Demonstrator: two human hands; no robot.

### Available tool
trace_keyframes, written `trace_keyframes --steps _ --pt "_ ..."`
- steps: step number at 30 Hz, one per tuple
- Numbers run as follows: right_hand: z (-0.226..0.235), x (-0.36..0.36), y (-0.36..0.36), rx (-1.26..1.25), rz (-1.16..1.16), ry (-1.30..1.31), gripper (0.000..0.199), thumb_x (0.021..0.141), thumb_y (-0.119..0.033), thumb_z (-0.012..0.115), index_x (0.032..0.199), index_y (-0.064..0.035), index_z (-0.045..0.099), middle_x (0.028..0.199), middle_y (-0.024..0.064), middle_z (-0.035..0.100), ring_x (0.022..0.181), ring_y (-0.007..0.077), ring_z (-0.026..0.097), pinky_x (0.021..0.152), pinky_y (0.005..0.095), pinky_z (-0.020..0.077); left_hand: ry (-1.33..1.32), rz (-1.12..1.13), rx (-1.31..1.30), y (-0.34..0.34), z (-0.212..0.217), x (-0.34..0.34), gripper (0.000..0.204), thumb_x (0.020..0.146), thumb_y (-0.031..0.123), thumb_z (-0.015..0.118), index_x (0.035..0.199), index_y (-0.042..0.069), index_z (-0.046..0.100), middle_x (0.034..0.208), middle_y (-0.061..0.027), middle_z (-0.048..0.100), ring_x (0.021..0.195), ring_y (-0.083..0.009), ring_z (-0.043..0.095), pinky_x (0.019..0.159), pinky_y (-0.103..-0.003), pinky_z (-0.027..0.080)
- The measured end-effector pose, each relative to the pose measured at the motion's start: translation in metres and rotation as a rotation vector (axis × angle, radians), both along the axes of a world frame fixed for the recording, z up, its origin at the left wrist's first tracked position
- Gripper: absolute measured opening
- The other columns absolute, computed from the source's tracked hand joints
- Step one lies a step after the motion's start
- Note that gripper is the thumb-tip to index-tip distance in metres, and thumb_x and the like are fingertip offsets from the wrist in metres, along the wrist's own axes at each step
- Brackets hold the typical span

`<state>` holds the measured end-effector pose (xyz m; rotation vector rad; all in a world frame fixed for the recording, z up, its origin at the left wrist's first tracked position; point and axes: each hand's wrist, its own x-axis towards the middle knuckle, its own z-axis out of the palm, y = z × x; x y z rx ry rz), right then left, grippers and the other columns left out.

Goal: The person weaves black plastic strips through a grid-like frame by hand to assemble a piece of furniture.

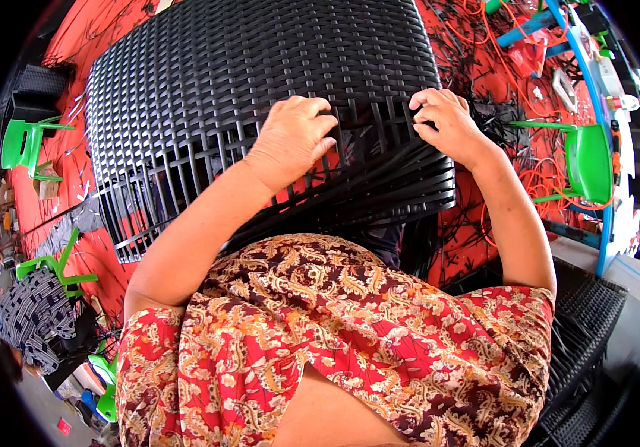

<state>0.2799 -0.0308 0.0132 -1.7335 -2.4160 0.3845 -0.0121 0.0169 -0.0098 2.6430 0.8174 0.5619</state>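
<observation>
A large black woven wicker panel (260, 67) lies in front of me, closely woven on the far part. Its near part is open, with bare black ribs (185, 175) showing. My left hand (294, 138) is at the weave's near edge, its fingers curled in over the ribs; what lies between the fingertips is hard to make out. At the panel's right edge, my right hand (446, 123) is closed with thumb and fingers pinched on a thin black strip. A bundle of loose black strips (364, 186) runs across the near side, below both hands.
Red floor covering (484, 216) is strewn with black strip scraps. Green chairs (588, 164) stand right and left. A blue metal frame (584, 67) and orange cord (510, 74) are at right. A person in a patterned top (36, 316) is at lower left. More black wickerwork (584, 313) lies at lower right.
</observation>
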Motion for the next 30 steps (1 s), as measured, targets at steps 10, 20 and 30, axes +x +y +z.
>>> trace_keyframes --steps 10,20,30 --pt "-0.003 0.006 0.011 -0.126 -0.106 0.236 0.013 0.078 -0.016 0.056 0.071 -0.0052 0.057 0.109 0.0017 0.055 0.102 0.0231 0.051 0.092 0.0341 0.0364 -0.023 0.048 0.115 -0.002 -0.026 0.009 0.027 0.070 0.011 0.065 0.096 0.010 0.056 0.089 -0.0031 0.053 0.089 -0.0225 0.052 0.082 -0.035 0.042" --pt "0.012 0.013 0.009 -0.088 -0.085 0.397 0.004 0.076 -0.010 0.066 0.077 -0.0073 0.063 0.110 0.0045 0.054 0.099 0.0212 0.053 0.089 0.0319 0.0401 -0.111 0.020 0.185 0.006 -0.030 0.008 0.013 0.070 0.006 0.060 0.081 0.010 0.055 0.077 -0.0037 0.053 0.078 -0.0234 0.052 0.075 -0.035 0.042" --pt "0.007 -0.008 0.005 0.193 0.049 -0.196 0.011 0.070 -0.010 0.069 0.079 -0.0095 0.064 0.094 0.0021 0.051 0.091 0.0247 0.051 0.080 0.0391 0.0433 -0.131 -0.049 0.220 0.003 -0.023 -0.005 0.011 0.076 0.007 0.063 0.081 0.008 0.053 0.091 -0.0049 0.056 0.077 -0.0242 0.053 0.073 -0.036 0.043"
